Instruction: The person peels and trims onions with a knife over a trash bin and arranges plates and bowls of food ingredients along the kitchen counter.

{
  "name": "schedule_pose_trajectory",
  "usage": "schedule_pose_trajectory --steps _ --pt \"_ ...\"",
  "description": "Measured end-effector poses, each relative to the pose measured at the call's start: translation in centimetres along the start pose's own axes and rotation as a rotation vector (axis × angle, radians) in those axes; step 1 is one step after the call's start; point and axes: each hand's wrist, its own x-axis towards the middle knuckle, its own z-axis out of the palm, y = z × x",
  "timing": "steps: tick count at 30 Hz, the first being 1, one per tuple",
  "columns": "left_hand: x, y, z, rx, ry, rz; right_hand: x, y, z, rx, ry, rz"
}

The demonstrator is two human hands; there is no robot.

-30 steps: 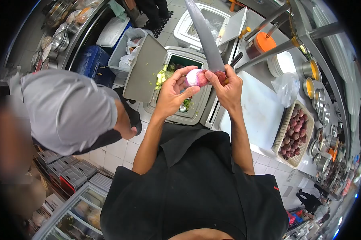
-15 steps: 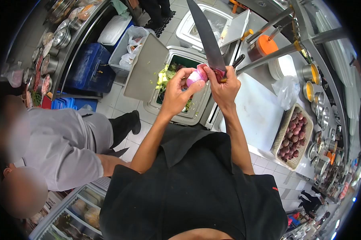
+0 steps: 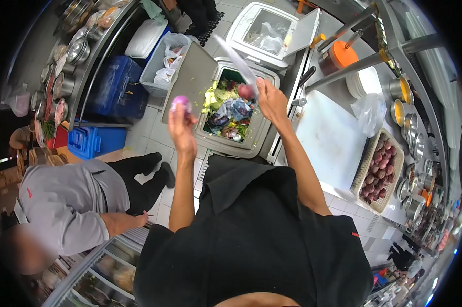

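My left hand point(image 3: 184, 130) is closed around a peeled-looking red onion point(image 3: 181, 104), held to the left of an open bin point(image 3: 264, 134). In my right hand point(image 3: 273, 104) is a large kitchen knife point(image 3: 234, 57), its blade pointing up and left and blurred by motion. Just beneath the blade, dark red onion skin point(image 3: 245, 91) shows over the bin opening; whether it is falling or resting on the scraps I cannot tell. Inside the bin lie green vegetable scraps point(image 3: 211, 97) and crumpled plastic point(image 3: 233, 110).
To the right are a white cutting board point(image 3: 325, 138) and a basket point(image 3: 355, 179) of red onions point(image 3: 378, 171). A second lidded bin point(image 3: 236, 30) stands beyond. A co-worker in a grey shirt point(image 3: 72, 199) is at left, near a blue container point(image 3: 100, 142).
My hands have moved apart: the left went left with the onion, the right swung down and left with the knife. Red skin is now over the bin. The co-worker has shifted away.
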Motion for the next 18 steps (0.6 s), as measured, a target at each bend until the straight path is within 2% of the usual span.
schedule_pose_trajectory --steps 2,4,6,8,10,12,14,16,18 --pt "0.0 1.3 -0.7 -0.034 0.085 0.127 -0.1 2.2 2.5 -0.117 0.011 -0.034" --pt "0.1 1.9 -0.9 -0.008 0.076 0.176 -0.5 1.8 3.0 -0.107 0.002 -0.022" --pt "0.2 2.2 0.6 0.01 0.026 0.218 -1.2 1.2 2.8 -0.087 -0.089 0.017" --pt "-0.2 2.5 4.2 0.158 -0.047 0.314 -1.6 2.5 3.9 0.047 -0.086 0.026" --pt "-0.5 2.4 9.3 0.131 -0.249 0.297 -2.3 3.8 4.2 0.029 -0.03 0.012" --pt "-1.8 1.9 14.8 0.353 -0.617 0.246 -3.9 2.8 0.6 0.02 -0.141 0.09" --pt "-3.8 0.5 21.4 0.515 -0.91 0.208 -5.6 7.5 2.9 0.184 0.04 -0.013" --pt "-6.7 -2.0 28.2 0.483 -1.136 0.264 -7.8 11.7 3.9 0.266 0.138 -0.139" --pt "-8.7 -5.8 35.0 0.492 -1.313 0.446 -11.0 10.0 -2.6 0.14 -0.191 0.081"
